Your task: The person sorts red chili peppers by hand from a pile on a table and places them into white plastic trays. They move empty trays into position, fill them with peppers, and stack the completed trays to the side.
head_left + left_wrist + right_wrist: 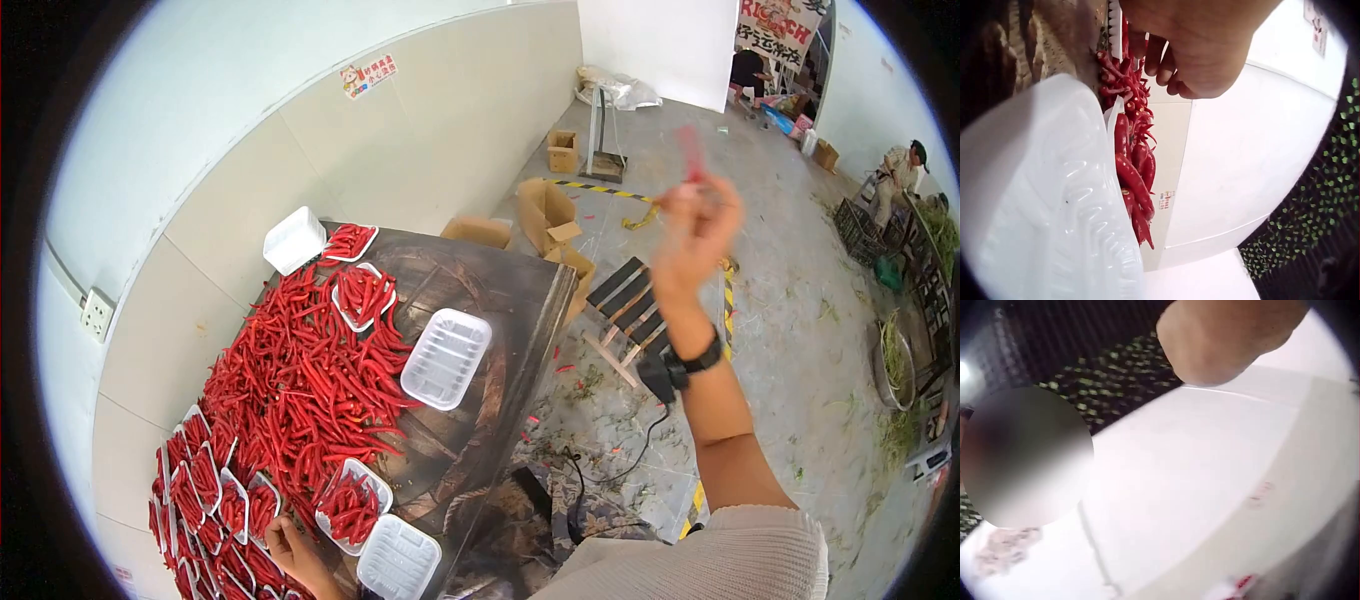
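Observation:
My right hand (700, 235) is raised over the floor, right of the table, blurred by motion. It pinches a red chili pepper (691, 150), smeared into a streak above the fingers. In the right wrist view only part of that hand (1222, 344) shows, its fingertips hidden. At the table's near side my left hand (300, 560) has loosely curled fingers, with nothing seen in them, beside a white tray of chili peppers (352, 508). A bare white plastic tray (400, 558) lies right of it, large in the left wrist view. A big heap of red chili peppers (300, 390) covers the table's middle.
Another bare tray (446, 358) lies near the table's right edge, and stacked white trays (295, 240) stand at the far corner. Filled trays (205, 475) crowd the near left. Right of the table are a slatted wooden stool (630, 300) and cardboard boxes (546, 212).

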Demonstrator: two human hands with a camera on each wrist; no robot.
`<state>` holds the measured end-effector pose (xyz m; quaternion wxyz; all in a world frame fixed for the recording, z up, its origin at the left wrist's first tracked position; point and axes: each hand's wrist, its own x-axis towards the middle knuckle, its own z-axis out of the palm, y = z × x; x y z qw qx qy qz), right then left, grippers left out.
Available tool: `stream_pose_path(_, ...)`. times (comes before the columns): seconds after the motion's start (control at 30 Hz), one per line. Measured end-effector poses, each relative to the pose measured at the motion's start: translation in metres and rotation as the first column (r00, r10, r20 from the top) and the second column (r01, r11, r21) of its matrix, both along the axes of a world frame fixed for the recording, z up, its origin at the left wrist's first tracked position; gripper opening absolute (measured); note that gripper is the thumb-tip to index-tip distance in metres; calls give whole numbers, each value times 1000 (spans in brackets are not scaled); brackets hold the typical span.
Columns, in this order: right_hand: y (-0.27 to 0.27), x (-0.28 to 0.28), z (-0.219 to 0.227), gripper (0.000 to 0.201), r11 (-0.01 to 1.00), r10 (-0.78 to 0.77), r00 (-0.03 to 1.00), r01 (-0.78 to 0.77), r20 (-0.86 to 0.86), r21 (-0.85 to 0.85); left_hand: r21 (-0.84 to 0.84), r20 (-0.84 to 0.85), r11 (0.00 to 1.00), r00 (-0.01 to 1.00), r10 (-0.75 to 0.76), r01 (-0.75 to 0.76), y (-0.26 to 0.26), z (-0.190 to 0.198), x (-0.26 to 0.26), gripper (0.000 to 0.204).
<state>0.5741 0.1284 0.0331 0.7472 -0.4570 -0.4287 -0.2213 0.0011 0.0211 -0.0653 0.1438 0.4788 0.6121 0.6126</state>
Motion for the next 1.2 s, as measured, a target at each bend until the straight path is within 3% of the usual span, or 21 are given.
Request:
stream_pose_path(0.03, 20, 16, -37, 33, 962, -106, 994, 99, -12, -253, -14, -85, 999, 996, 29, -30, -1, 1, 1, 12)
stream_pose_path(0.1, 50, 32, -121, 42, 803, -55, 996, 5, -66, -596, 33, -131, 998, 990, 48, -44, -2, 0, 2, 13)
stream_pose_path(0.17, 61, 37, -201, 49, 671, -210, 964, 19, -166, -741, 99, -160, 993, 984, 76, -61, 2, 0, 1, 13)
stream_pose_path(0.23, 54, 46, -247, 47, 502, -91, 946, -228, -313, -834, -60, 87, 998, 995, 41, -35, -3, 1, -12, 12)
stream_pose_path(0.27, 49, 43, -246, 47, 493, -90, 946, -230, -313, -839, 58, -229, 997, 971, 68, -56, 1, -15, -27, 12)
stream_pose_path(0.33, 35, 32, -230, 44, 333, 196, 909, -414, -367, -847, 43, -210, 998, 977, 48, -40, 1, -13, -22, 12)
stream_pose_path(0.37, 31, 25, -212, 44, 316, 212, 907, -416, -364, -853, 42, -185, 999, 982, 34, -26, 1, -9, -16, 13)
stream_pose_path(0.43, 29, 2, -164, 38, 560, 194, 957, -290, -217, -776, -23, -73, 1000, 997, 0, -2, 2, -7, -10, 10)
stream_pose_path(0.47, 26, -12, -139, 32, 610, 221, 950, -310, -219, -729, -26, -98, 999, 994, -43, 41, -1, 9, 10, 10)
stream_pose_path(0.5, 26, -28, -113, 26, 655, 255, 941, -337, -222, -677, 86, 23, 996, 1000, -12, 10, 2, 4, 20, 13)
stream_pose_path(0.57, 22, -66, -69, 18, 777, 314, 943, -322, -110, -541, 4, -3, 999, 999, -47, 47, -2, 6, 18, 19)
stream_pose_path(0.63, 21, -105, -33, 18, 701, 485, 869, -453, -98, -551, 8, -2, 994, 994, -107, 107, -3, 10, 25, 20)
stream_pose_path(0.7, 13, -154, -1, 21, 523, 666, 732, -595, -143, -611, -31, 35, 996, 996, -84, 86, -5, 12, 29, 21)
stream_pose_path(0.73, 14, -180, 7, 21, 529, 712, 702, -553, -17, -644, 0, 26, 998, 998, -64, 64, -3, 14, 32, 22)
stream_pose_path(0.83, 42, -248, -1, 23, 681, 721, 564, -473, 402, -559, -19, 5, 999, 1000, -26, 26, -4, 12, 31, 22)
stream_pose_path(0.9, 55, -284, -7, 26, 634, 744, 546, -396, 386, -664, 3, 55, 1000, 998, -9, 9, 1, 2, 27, 16)
stream_pose_path(0.97, 67, -314, -14, 27, 570, 638, 631, 0, 442, -822, 8, 81, 1000, 997, -1, 0, 0, 3, 27, 15)
stream_pose_path(1.0, 72, -323, -17, 27, 578, 646, 618, -13, 448, -816, 17, 58, 1000, 998, 13, -14, 0, 3, 28, 14)
stream_pose_path(1.07, 78, -323, -28, 35, 385, 672, 612, 193, 418, -902, 23, -25, 999, 999, 37, -37, -1, 6, 28, 14)
stream_pose_path(1.1, 82, -318, -33, 35, 464, 693, 576, 104, 434, -880, 19, -33, 999, 999, 41, -40, -1, 7, 30, 15)
stream_pose_path(1.2, 90, -304, -42, 27, 391, 765, 562, -17, 314, -920, -13, 56, 1000, 998, -17, 18, -2, 11, 37, 16)
